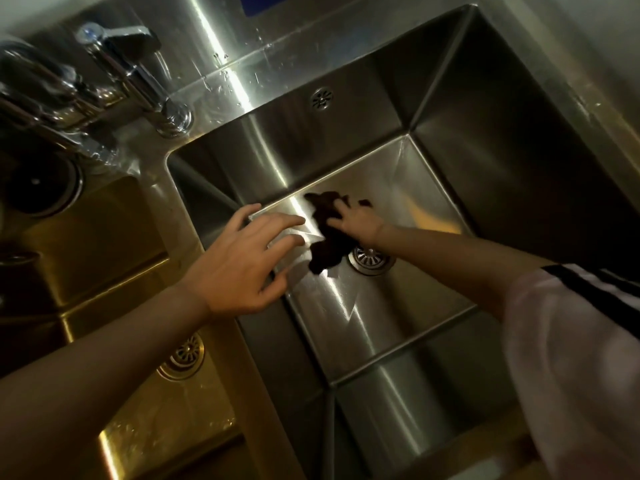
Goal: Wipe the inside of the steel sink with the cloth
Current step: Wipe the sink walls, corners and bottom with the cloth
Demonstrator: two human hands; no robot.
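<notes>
The steel sink (485,168) fills most of the view, a deep square basin with brushed walls and a bright streak of light across its floor. To its left lies a second basin (114,237), tinted yellow, with its own drain (185,355). A tap (138,74) stands on the rim at the sink's far left corner, and a round overflow (322,98) sits high on the far wall.

Both arms reach in from the near side; the right one wears a pale sleeve (571,358) with dark stripes. The left hand (239,265) hovers over the sink's left wall with fingers spread and loose, gripping nothing. The right hand (356,220) is down on the floor of the sink, fingers pressed flat onto the cloth (329,247) rather than closed around it.

The cloth is dark and crumpled, lying on the floor toward the far left corner, partly under the right hand and just right of the left fingertips. Its near edge touches the sink drain (370,259).
</notes>
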